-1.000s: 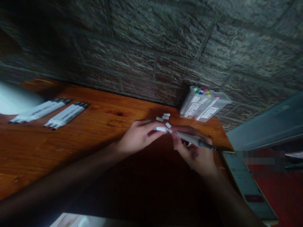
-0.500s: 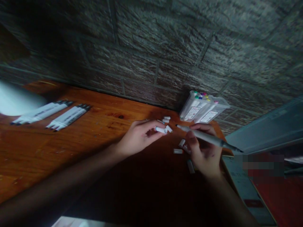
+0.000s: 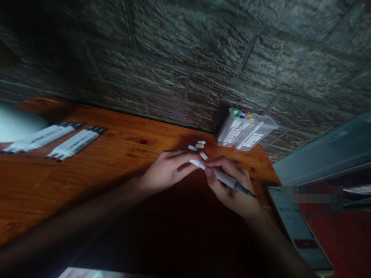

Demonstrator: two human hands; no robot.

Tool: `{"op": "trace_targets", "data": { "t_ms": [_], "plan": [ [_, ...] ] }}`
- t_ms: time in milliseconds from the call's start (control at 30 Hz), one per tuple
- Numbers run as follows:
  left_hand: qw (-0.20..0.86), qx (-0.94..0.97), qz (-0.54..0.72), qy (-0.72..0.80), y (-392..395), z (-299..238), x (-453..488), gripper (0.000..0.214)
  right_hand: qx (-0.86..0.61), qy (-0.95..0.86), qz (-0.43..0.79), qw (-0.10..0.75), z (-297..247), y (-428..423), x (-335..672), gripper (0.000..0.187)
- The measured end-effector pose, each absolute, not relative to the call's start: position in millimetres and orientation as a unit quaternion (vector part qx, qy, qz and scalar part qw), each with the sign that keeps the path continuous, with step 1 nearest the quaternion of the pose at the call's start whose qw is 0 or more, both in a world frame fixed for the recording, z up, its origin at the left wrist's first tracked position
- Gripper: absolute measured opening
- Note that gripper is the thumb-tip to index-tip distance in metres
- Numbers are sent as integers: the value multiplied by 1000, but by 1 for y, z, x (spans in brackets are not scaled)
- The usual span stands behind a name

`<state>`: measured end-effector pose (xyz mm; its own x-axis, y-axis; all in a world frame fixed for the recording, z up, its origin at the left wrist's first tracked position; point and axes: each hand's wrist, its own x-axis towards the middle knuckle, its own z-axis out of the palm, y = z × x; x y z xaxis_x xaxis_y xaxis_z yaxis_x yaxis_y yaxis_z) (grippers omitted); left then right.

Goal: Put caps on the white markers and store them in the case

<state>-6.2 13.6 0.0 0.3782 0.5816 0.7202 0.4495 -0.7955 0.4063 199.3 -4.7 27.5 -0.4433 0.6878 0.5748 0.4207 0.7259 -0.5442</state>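
My left hand (image 3: 166, 172) pinches a small white marker cap (image 3: 196, 163) between thumb and fingers. In my right hand (image 3: 239, 199) is a grey-white marker (image 3: 226, 178), held like a pen, its dark narrow end pointing down and right. The marker's other end meets the cap; how deep it sits inside cannot be seen. Just beyond the fingers, several loose caps lie on the wooden table, among them a white cap (image 3: 203, 155) close to my right fingertips and another cap (image 3: 193, 148) behind my left fingers.
Two clear plastic cases (image 3: 252, 139) with colour-tipped markers stand against the stone wall (image 3: 162, 77). On the left of the table (image 3: 124, 144) lie two rows of white markers (image 3: 77, 143). A blurred white object (image 3: 17, 123) hangs over them. A flat screen-like device (image 3: 300, 227) lies right.
My right hand has moved left with the marker, bringing its tip to the cap in my left hand. The caps near my right hand are now hidden. The view has shifted slightly.
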Motion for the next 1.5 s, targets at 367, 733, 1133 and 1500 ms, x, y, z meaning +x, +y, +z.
{"op": "trace_targets", "data": {
  "t_ms": [367, 733, 1133, 1500],
  "plan": [
    [69, 758, 501, 411, 19, 1, -15, 18, -464, -743, 40, 481, 26, 19, 231, 3],
    [80, 780, 495, 375, 17, 2, -12, 14, -423, -761, 165, 464, 24, 0, 209, 9],
    [101, 800, 473, 355, 17, -2, -10, 14, -399, -739, 277, 467, 23, -1, 205, 11],
    [154, 795, 488, 326, 14, 1, -6, 24, -443, -601, 460, 480, 17, 9, 200, 30]
  ]
}}
